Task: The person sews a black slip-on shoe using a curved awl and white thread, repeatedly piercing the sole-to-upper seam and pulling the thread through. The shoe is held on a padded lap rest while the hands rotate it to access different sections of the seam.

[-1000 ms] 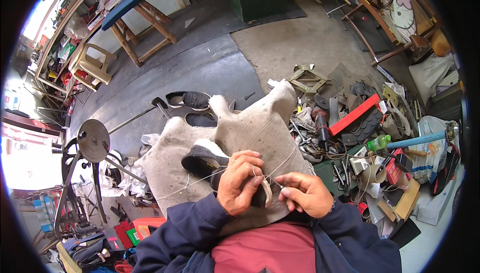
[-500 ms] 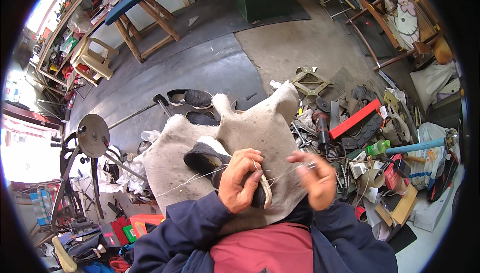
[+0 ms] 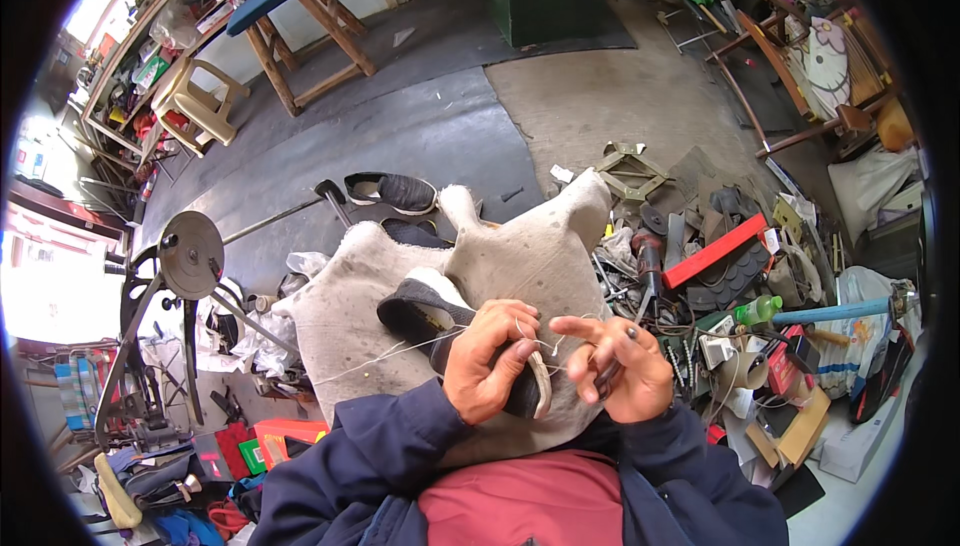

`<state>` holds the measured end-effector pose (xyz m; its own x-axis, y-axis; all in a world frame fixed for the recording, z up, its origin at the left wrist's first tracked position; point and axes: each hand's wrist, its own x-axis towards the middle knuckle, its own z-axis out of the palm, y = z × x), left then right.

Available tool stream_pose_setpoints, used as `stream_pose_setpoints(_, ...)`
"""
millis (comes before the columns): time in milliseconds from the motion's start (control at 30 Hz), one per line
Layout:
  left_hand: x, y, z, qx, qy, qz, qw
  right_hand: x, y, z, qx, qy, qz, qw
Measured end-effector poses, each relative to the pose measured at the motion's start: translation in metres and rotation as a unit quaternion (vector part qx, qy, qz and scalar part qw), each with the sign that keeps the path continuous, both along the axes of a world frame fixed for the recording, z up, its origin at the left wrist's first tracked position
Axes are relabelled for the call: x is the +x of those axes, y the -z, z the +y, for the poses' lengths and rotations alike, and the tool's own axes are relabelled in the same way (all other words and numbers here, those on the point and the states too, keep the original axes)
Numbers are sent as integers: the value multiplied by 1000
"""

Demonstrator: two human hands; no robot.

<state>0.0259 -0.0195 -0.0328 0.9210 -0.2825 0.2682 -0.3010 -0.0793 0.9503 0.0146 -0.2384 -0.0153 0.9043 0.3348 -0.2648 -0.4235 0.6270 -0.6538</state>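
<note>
We had the left grip point(image 3: 487, 361) closed over the black shoe point(image 3: 408, 314), which lay on the pale cloth point(image 3: 350, 281) across our lap, its opening beyond and to the left of that grip and its light sole edge point(image 3: 542, 388) showing just to the right of it. The right grip point(image 3: 632, 376) stood close beside the left, part open, some fingers spread and others curled; we could not tell whether it pinched the off-white thread point(image 3: 385, 355) or a small tool. Strands looped across the gap between both grips, and another length trailed leftward from the left grip over the cloth. We judged the step in hand to be stitching near the sole edge. The next move, as we read it, called for a sure pinch on the right, untangled loops and even tension, with the left grip bracing the shoe.
</note>
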Motion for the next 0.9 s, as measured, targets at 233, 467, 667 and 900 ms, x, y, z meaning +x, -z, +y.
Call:
stream_pose_setpoints(233,-1,0,9,-228,-16,149,962,-4,-9,14,-493,-131,-201,836)
stream_pose_setpoints(467,7,-24,48,-277,-110,161,941,-12,2,15,-593,-99,-314,735)
stream_pose_setpoints(667,10,-31,139,-239,-225,121,937,-11,8,10,-574,-88,-328,745)
stream_pose_setpoints(900,2,-26,250,-325,-365,125,863,-11,12,9,-556,-88,-337,754)
